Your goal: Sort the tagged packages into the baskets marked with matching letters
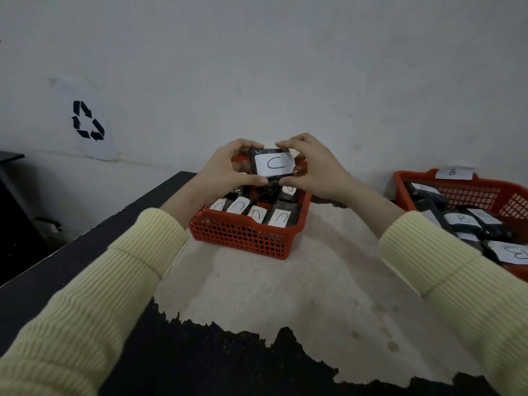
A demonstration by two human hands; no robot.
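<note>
A black package with a white tag reading C (273,164) is held upright above the far end of a red basket (243,237). My left hand (228,167) grips its left side and my right hand (311,167) grips its right side, fingers over the top and thumbs below. Inside that basket lie several black packages tagged C (258,214). At the right edge stands a second red basket (468,191) with a B label (453,172) on its far rim, holding several black packages tagged B (461,220).
The table has a worn pale surface (285,287) with dark patches at its near edge and a black left border. A white wall rises just behind the baskets, with a recycling-symbol sheet (88,121) at the left. Dark furniture (11,195) stands at far left.
</note>
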